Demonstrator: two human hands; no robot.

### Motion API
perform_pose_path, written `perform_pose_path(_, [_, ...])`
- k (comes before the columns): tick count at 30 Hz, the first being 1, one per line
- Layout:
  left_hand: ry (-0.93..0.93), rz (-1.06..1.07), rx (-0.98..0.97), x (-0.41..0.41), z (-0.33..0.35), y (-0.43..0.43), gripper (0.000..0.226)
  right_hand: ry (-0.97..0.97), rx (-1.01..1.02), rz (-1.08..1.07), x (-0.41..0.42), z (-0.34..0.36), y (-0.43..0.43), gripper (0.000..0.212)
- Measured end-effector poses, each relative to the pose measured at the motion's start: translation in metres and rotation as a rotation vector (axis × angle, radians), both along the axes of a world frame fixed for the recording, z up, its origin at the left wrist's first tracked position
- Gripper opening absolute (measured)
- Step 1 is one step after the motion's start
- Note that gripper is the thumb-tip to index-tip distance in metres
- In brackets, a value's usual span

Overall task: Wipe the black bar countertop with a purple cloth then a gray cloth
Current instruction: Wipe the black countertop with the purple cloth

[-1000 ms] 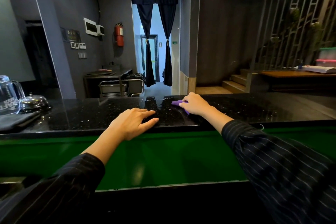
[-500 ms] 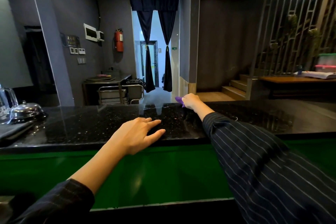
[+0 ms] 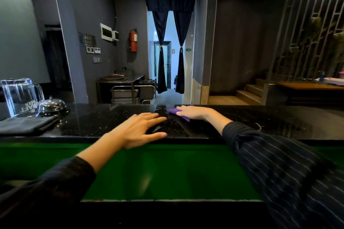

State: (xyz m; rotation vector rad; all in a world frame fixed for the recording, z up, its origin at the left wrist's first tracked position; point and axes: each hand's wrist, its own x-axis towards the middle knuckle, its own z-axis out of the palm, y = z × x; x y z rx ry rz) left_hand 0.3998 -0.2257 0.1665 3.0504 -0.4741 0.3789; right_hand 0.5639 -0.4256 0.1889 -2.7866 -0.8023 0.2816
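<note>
Right hand (image 3: 193, 113) flat, fingers straight and together, pressing the purple cloth (image 3: 175, 111) onto the surface just right of frame centre, near the far edge. Only a corner of cloth showing past the fingertips, plus a sliver under the palm. Left hand (image 3: 143, 128) also apart, fingers spread, empty, at the near edge in the middle of the frame; touching or just above, cannot tell through the blur.

Black bar surface (image 3: 270, 124) across the whole middle band, glossy and speckled. Folded gray cloth (image 3: 26, 124) lying on it at far left, well apart from both hands. Glass beer mug (image 3: 20, 96) behind that cloth, call bell (image 3: 52, 106) just beside the mug.

Since half a second ago: right hand pulled back from the far rim, where the arm was stretched out, and turned so the fingers point toward frame left. Left hand kept in much the same spot. Reads as back-and-forth strokes over the central stretch, so still in the purple pass. Probably much surface left on either side; gray cloth not yet picked up.
</note>
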Motion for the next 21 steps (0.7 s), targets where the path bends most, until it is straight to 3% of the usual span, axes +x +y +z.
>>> perform_pose_path(4, [0.063,0.075,0.066,-0.024,-0.005,0.057,0.09,-0.017,-0.04,-0.084,0.024,-0.005,-0.009,0.06])
perform_pose_path(9, [0.032,0.077,0.053,-0.019,-0.01,0.06,0.09,-0.037,-0.076,-0.171,0.027,-0.001,0.031,0.061])
perform_pose_path(21, [-0.039,0.123,0.029,-0.026,-0.011,0.057,0.105,-0.049,-0.054,0.134,-0.022,-0.007,0.118,0.054])
